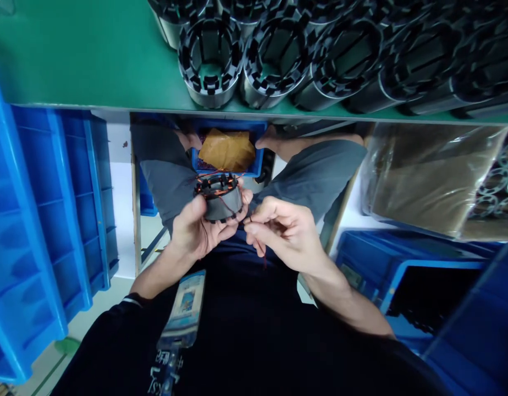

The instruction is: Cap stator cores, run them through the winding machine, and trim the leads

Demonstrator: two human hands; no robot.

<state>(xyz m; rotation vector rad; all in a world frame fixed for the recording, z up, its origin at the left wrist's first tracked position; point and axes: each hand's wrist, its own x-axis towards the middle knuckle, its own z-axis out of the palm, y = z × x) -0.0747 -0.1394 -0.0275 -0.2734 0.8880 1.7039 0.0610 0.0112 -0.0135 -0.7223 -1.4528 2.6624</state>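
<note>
My left hand [195, 228] is wrapped round a motor stator [223, 204], a short steel ring with black slotted insulation and copper windings showing at its top. The stator is held above my lap, tilted a little. Close beside it, my right hand [285, 228] pinches a thin dark red wire [249, 219] between thumb and fingertips. A loose end of red wire hangs below the right fingers. Another red wire sticks out from the stator's upper rim. The fingertips of both hands nearly meet at the stator's right side.
Rows of bare stator cores [210, 60] stand along the edge of the green bench [93, 66]. Blue crates [51, 220] are stacked at left. A blue bin [261, 132] with brown paper [227, 149] sits between my feet. A plastic-wrapped carton [431, 176] and a blue crate [396, 269] are at right.
</note>
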